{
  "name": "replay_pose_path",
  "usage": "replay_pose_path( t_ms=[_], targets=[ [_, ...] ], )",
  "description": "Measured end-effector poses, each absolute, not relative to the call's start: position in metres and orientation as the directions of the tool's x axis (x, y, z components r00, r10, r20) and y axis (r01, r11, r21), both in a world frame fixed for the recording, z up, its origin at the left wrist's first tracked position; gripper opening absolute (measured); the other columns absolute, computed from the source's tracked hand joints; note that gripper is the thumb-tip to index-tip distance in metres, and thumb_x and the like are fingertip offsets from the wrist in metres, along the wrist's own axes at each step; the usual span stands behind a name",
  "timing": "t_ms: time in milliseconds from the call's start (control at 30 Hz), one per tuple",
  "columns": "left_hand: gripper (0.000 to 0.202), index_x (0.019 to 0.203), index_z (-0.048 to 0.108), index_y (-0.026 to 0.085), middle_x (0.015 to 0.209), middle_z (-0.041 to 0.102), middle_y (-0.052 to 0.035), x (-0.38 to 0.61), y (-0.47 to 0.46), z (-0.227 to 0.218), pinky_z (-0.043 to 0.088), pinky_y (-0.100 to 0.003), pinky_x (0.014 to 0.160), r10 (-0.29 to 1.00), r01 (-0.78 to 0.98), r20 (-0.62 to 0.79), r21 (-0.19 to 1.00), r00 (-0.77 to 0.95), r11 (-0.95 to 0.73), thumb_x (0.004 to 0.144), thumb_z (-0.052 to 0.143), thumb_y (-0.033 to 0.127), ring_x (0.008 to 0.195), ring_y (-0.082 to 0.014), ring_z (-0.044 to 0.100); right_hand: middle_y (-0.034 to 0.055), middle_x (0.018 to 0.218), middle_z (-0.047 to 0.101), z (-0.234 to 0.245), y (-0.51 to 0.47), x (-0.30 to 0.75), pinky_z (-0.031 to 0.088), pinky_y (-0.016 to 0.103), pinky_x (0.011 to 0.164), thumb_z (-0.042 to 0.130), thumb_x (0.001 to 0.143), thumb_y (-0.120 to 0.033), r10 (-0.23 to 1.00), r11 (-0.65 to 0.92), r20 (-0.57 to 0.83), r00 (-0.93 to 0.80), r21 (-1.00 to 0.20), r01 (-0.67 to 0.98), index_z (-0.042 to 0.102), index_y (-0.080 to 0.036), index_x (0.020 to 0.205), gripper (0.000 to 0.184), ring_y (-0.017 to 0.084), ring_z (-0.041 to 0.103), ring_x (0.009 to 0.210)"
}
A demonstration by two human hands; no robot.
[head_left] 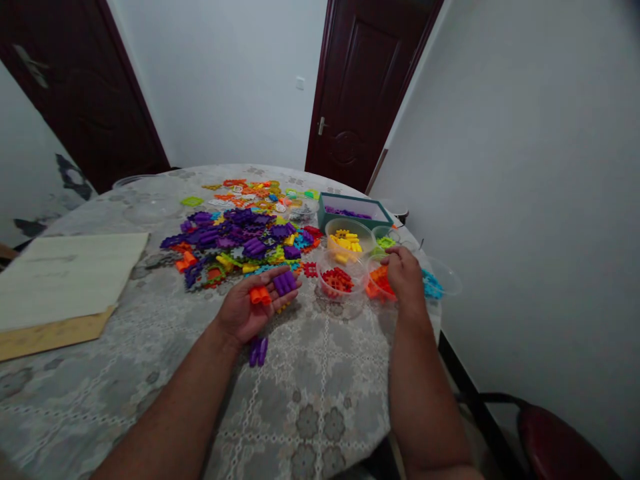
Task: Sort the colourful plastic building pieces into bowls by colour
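My left hand lies palm up on the table, fingers loosely spread, cradling an orange piece and a purple piece. Another purple piece lies on the cloth just under that wrist. My right hand is palm down over a clear bowl of orange pieces, its fingertips curled near a bowl of green pieces; what the fingers pinch is hidden. A big pile of mostly purple plastic building pieces spreads out beyond my left hand.
Clear bowls hold red pieces, yellow pieces and blue pieces. A teal box with purple pieces stands behind them. A flat board lies at left. A chair seat is at lower right. Two dark doors stand beyond.
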State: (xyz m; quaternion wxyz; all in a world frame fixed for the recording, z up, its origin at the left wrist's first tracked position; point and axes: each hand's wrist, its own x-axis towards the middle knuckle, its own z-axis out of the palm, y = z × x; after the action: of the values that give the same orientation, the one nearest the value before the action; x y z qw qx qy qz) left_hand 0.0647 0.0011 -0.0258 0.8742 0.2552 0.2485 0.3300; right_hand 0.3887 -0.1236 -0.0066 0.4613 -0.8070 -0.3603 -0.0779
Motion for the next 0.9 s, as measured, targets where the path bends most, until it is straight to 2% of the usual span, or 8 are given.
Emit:
replay_pose_path(
  t_ms=[67,167,267,333,467,600,700,900],
  targets=[
    [0.057,0.139,0.064,0.001,0.130,0.071,-0.0292,0.065,0.001,-0.026,0.062,-0.050,0.100,0.708,-0.450,-0.269,0.614,0.652,0.648,0.084,0.062,0.014,0.124,-0.0389,0.070,0.0101,0.090,0.079,-0.006,-0.124,0.389,0.050,0.041,0.089,0.042,0.088,-0.027,0.504,-0.345,0.476,0.721,-0.655,0.673,0.073,-0.018,0.105,0.037,0.029,0.070,0.094],
    [0.056,0.138,0.064,0.002,0.127,0.073,-0.0284,0.065,0.000,-0.026,0.062,-0.050,0.099,0.696,-0.439,-0.268,0.613,0.666,0.657,0.083,0.062,0.015,0.123,-0.0377,0.071,0.0107,0.092,0.079,-0.001,-0.123,0.380,0.051,0.043,0.092,0.042,0.089,-0.025,0.396,-0.363,0.567,0.723,-0.627,0.690,0.073,-0.018,0.102,0.035,0.029,0.070,0.095],
    [0.056,0.137,0.065,0.002,0.126,0.073,-0.0288,0.064,-0.001,-0.026,0.061,-0.050,0.100,0.676,-0.431,-0.254,0.607,0.692,0.668,0.082,0.062,0.016,0.122,-0.0372,0.071,0.0097,0.097,0.079,0.004,-0.116,0.350,0.052,0.044,0.094,0.043,0.094,-0.026,0.378,-0.232,0.651,0.658,-0.621,0.748,0.073,-0.019,0.105,0.033,0.028,0.071,0.098],
    [0.058,0.138,0.064,0.003,0.126,0.073,-0.0291,0.064,-0.002,-0.026,0.061,-0.050,0.100,0.671,-0.432,-0.247,0.602,0.699,0.672,0.082,0.062,0.017,0.121,-0.0369,0.072,0.0095,0.102,0.078,0.005,-0.111,0.320,0.054,0.043,0.094,0.047,0.097,-0.027,0.481,-0.075,0.690,0.541,-0.582,0.809,0.073,-0.020,0.109,0.030,0.027,0.071,0.099],
    [0.059,0.141,0.061,0.003,0.124,0.074,-0.0285,0.064,-0.002,-0.027,0.061,-0.047,0.099,0.650,-0.433,-0.223,0.585,0.727,0.686,0.083,0.063,0.017,0.116,-0.0347,0.074,0.0116,0.120,0.075,-0.001,-0.105,0.257,0.054,0.046,0.103,0.052,0.101,-0.025,0.715,0.219,0.681,0.160,-0.435,0.874,0.070,-0.022,0.124,0.029,0.027,0.068,0.114],
    [0.054,0.138,0.065,0.006,0.111,0.077,-0.0219,0.063,-0.002,-0.030,0.064,-0.039,0.088,0.625,-0.419,-0.202,0.584,0.754,0.695,0.084,0.062,0.014,0.095,-0.0261,0.078,0.0152,0.133,0.068,-0.012,-0.102,0.223,0.047,0.053,0.114,0.056,0.102,-0.022,0.821,0.270,0.569,-0.039,-0.327,0.906,0.063,-0.019,0.139,0.038,0.031,0.060,0.126],
    [0.053,0.137,0.066,0.008,0.108,0.078,-0.0196,0.062,-0.002,-0.031,0.065,-0.036,0.079,0.612,-0.386,-0.216,0.608,0.761,0.694,0.085,0.063,0.014,0.084,-0.0229,0.077,0.0148,0.129,0.066,-0.016,-0.101,0.218,0.051,0.051,0.108,0.059,0.099,-0.018,0.859,0.240,0.512,-0.019,-0.368,0.898,0.065,-0.021,0.135,0.036,0.030,0.060,0.121],
    [0.044,0.127,0.071,0.013,0.116,0.076,-0.0172,0.062,-0.006,-0.027,0.067,-0.037,0.073,0.626,-0.307,-0.212,0.728,0.751,0.614,0.083,0.075,0.015,0.088,-0.0233,0.076,0.0059,0.108,0.067,0.002,-0.110,0.220,0.055,0.038,0.092,0.063,0.094,-0.011,0.913,0.239,0.406,0.032,-0.598,0.765,0.070,-0.024,0.118,0.029,0.022,0.065,0.101]
  ],
)
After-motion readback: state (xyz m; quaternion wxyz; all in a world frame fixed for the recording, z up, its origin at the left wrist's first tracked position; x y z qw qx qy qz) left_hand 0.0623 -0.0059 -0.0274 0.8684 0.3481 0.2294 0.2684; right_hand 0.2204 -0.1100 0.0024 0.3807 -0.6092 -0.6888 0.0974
